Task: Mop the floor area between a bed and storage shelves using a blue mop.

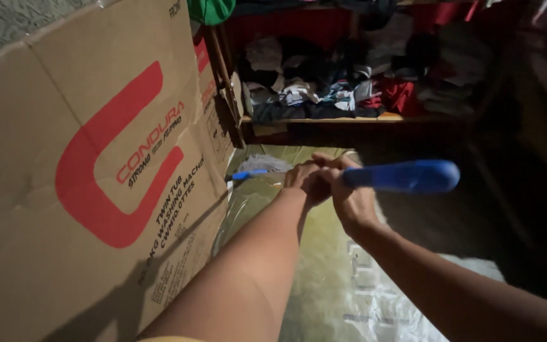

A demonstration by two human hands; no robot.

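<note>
I have both hands out ahead of me, my right hand (349, 196) with its fingers wrapped tight round the blue handle (406, 176) of a tool, and my left hand (304, 177) curled shut just beside it, touching it, though I cannot tell what those fingers grip. The handle runs from the hands out to the right, while a thin blue end (248, 174) pokes out left near the cardboard box (90, 190). That box walls off my whole left side, a cluttered shelf (343, 118) closes the far edge, and the only open room lies over the clear plastic sheet (330, 278) below my arms and the dark floor to the right.
</note>
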